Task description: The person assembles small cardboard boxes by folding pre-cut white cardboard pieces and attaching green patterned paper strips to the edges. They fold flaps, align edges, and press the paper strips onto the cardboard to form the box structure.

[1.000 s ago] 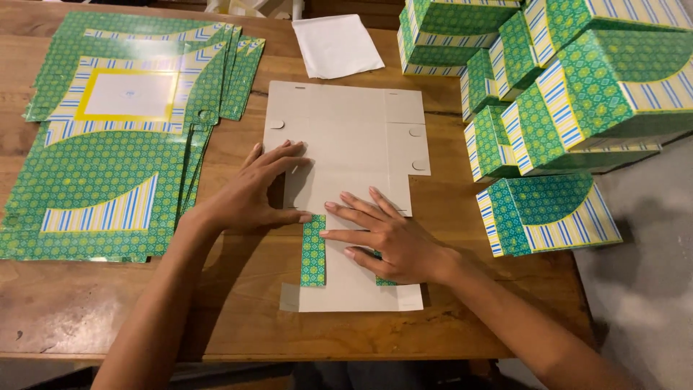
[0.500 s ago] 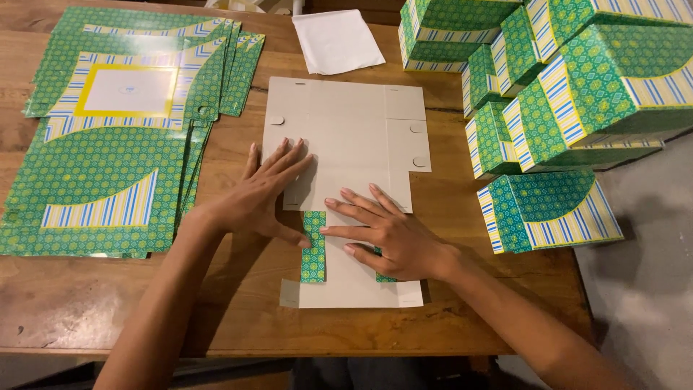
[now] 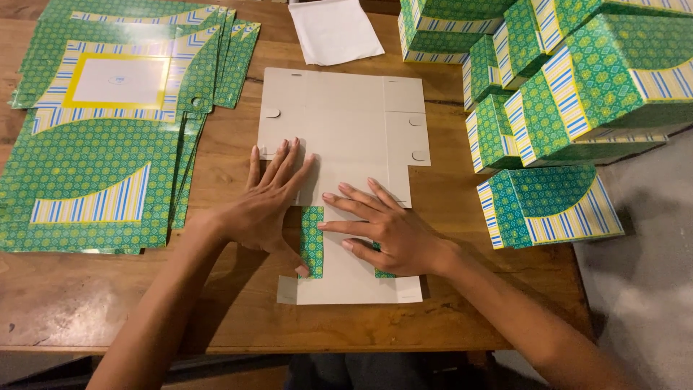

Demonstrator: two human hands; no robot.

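The left hand [image 3: 268,208] and right hand [image 3: 388,230] lie flat, fingers spread and grasping nothing, on the grey box blank [image 3: 339,137]. To crease the green flap [image 3: 312,242] cleanly, I judge pressure should run evenly along the fold.

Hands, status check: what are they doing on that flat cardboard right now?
Left hand and right hand both flat, pressing the unfolded box blank. Green flap folded over between them. Nothing on the blank; flat stack left, folded boxes right.

Left hand [image 3: 271,206] now lower on the flat box blank [image 3: 339,137], thumb along the folded green flap [image 3: 312,242].
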